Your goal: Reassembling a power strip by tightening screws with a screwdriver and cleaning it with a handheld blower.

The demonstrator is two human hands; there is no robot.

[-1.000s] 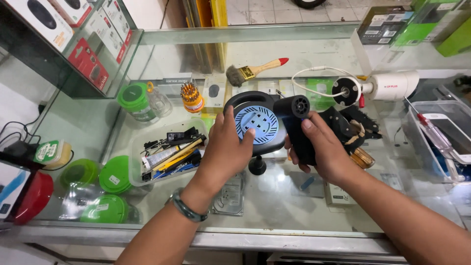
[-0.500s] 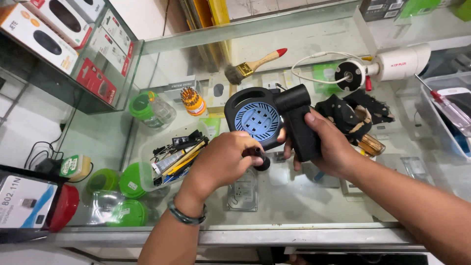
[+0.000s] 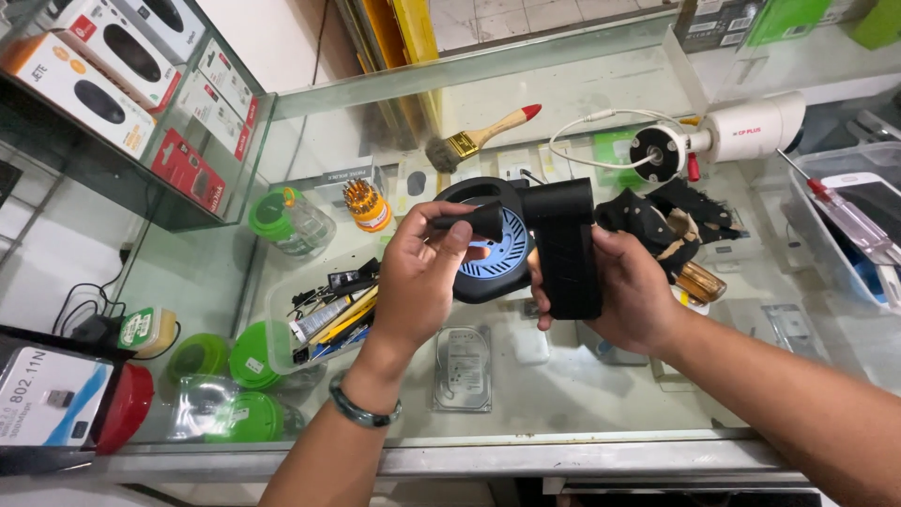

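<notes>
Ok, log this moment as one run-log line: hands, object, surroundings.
left hand: holds small black nozzle at blower's blue grille | right hand: grips black blower by handle | under: glass counter | nearby: paintbrush, white camera

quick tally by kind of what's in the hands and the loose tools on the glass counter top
Black handheld blower with blue fan grille, gripped by the right hand: 1
Short black nozzle piece, in the left hand: 1
Wooden paintbrush with red tip: 1
White security camera: 1
Total: 4
</notes>
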